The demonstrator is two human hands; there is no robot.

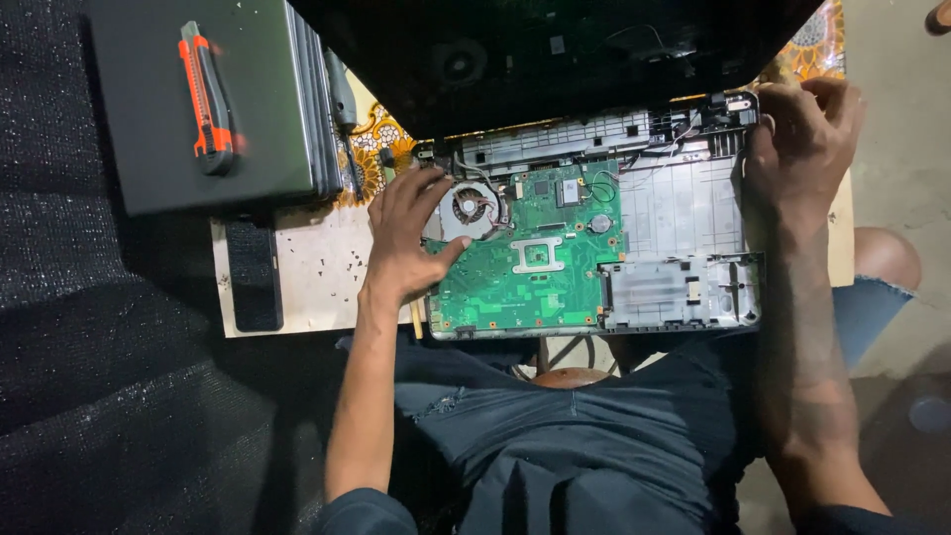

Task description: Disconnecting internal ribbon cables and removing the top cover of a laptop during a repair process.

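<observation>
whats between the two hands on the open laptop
In the head view, the green motherboard and a bare grey plastic base panel lie between the left hand and right hand.

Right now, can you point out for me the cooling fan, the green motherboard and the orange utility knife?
cooling fan (470, 209), head view, on its round hub
green motherboard (495, 282), head view, on the bare lower left area
orange utility knife (208, 99), head view, on the middle of its handle
</observation>
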